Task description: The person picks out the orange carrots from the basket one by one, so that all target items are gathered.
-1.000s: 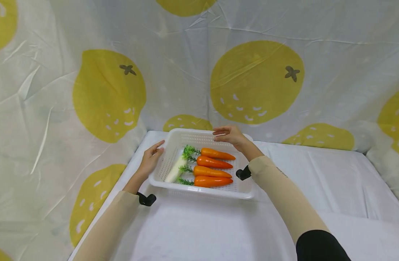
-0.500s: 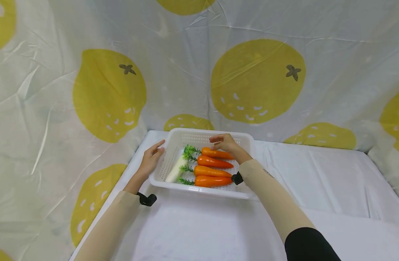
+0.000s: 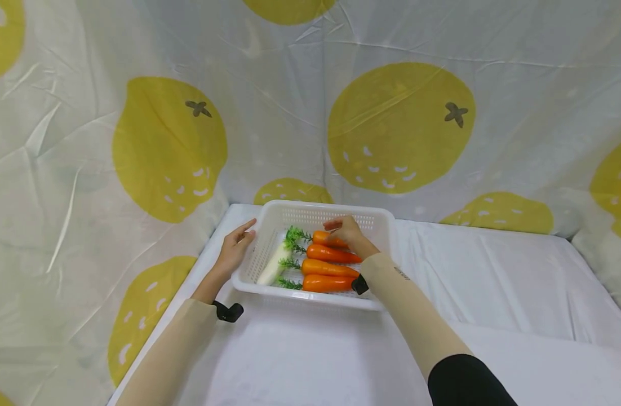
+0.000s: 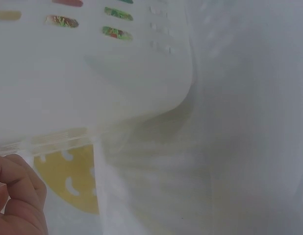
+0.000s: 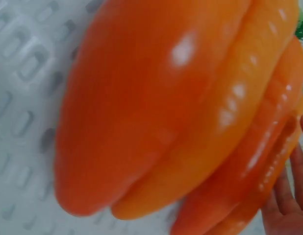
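A white perforated plastic basket (image 3: 320, 301) holds several orange carrots (image 3: 331, 268) with green tops, lying side by side. A white radish (image 3: 274, 265) with leafy greens lies at their left. My right hand (image 3: 347, 232) is inside the basket over the farthest carrot (image 3: 320, 237) and partly hides it. In the right wrist view its fingers (image 5: 298, 176) extend alongside that carrot without curling round it. My left hand (image 3: 233, 248) is at the basket's left wall, fingers loosely bent; whether it touches the rim is unclear.
The basket stands on a white-covered table (image 3: 310, 355). A curtain (image 3: 280, 124) printed with yellow lemons hangs close behind the basket and along the left side. White cloth (image 3: 493, 270) with creases spreads over the table's right part.
My right hand has moved from above the basket's far right rim, left and down, to the farthest carrot. The left hand, basket and vegetables look unmoved.
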`<state>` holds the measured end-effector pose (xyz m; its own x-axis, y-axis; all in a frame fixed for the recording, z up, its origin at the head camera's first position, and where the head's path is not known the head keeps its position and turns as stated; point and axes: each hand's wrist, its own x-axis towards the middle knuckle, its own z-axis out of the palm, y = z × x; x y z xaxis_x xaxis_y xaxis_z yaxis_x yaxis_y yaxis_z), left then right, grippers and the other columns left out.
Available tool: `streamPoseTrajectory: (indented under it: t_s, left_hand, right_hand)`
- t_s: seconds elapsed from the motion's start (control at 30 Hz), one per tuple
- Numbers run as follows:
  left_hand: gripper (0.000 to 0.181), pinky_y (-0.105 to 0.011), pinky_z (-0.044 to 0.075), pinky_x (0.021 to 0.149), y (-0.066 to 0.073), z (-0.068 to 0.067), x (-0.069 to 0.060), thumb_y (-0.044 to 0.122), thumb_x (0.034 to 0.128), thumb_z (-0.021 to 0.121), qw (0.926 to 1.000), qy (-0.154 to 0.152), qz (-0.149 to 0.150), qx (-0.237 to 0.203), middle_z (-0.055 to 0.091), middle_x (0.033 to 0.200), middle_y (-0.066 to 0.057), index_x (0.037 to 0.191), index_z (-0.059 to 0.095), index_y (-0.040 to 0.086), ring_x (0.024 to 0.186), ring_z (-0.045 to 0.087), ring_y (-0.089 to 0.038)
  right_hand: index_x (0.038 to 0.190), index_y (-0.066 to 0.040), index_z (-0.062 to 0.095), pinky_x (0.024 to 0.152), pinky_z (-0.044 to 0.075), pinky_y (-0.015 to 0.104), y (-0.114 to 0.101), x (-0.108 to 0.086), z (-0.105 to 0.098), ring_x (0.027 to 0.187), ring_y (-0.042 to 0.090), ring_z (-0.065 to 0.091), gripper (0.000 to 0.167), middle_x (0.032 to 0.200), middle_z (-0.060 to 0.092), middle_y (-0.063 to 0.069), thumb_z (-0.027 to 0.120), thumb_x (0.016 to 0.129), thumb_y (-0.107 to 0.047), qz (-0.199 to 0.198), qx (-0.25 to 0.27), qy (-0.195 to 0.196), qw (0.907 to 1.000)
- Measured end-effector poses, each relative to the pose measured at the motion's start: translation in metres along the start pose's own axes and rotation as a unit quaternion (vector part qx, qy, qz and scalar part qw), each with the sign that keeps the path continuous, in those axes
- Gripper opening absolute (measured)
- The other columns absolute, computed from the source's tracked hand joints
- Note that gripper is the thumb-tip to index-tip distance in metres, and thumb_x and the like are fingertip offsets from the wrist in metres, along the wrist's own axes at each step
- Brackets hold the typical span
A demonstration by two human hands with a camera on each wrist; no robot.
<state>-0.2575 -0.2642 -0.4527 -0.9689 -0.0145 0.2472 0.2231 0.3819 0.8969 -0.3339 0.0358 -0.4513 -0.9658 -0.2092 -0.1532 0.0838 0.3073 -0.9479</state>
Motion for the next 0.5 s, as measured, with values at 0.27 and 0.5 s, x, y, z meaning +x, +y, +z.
streamPoseTrajectory:
  t_s: [0.27, 0.5]
  left_hand:
    - [0.044, -0.023, 0.039, 0.08, 0.0005, 0.001, 0.0022, 0.021, 0.1051, 0.053, 0.9995, 0.001, -0.028, 0.017, 0.062, 0.1, -0.017, 0.146, 0.05, 0.003, 0.094, 0.051, -0.016]
    - [0.044, -0.02, 0.04, 0.076, 0.0039, 0.0002, 0.0022, 0.021, 0.1057, 0.052, 0.9986, -0.002, -0.049, 0.018, 0.062, 0.103, -0.018, 0.147, 0.05, 0.006, 0.09, 0.051, -0.012]
  right_hand:
    - [0.119, 0.009, 0.068, 0.09, 0.053, 0.036, 0.0053, 0.0005, 0.002, 0.113, 0.035, 0.06, 0.044, 0.121, 0.066, 0.022, 0.074, 0.077, 0.018, 0.008, -0.018, -0.006, 0.9998]
    - [0.117, 0.001, 0.072, 0.093, 0.051, 0.037, 0.0073, 0.0021, 0.0049, 0.107, 0.032, 0.059, 0.041, 0.121, 0.066, 0.018, 0.078, 0.078, 0.012, 0.021, -0.06, -0.009, 0.9979]
